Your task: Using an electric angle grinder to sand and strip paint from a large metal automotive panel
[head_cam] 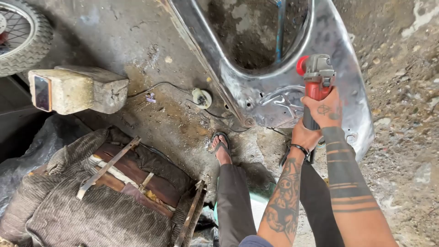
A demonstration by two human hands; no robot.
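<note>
My right hand [325,110] grips the upper body of a red and grey angle grinder [316,75]. Just below it, my left hand [304,136] wraps the lower end of the tool's handle. The grinder's head rests against a bare, sanded metal vehicle body panel [352,105] that lies on the concrete floor. The panel has a large curved opening [251,32] at its top. Both forearms are tattooed, and a dark band circles my left wrist. My sandalled left foot [221,148] stands beside the panel's lower left edge.
A thin cable runs over the stained floor to a round white plug piece [201,97]. At the left sit a stone block [77,91] with a phone leaning on it, a spoked tyre [23,36], and worn seat cushions with metal strips [105,192].
</note>
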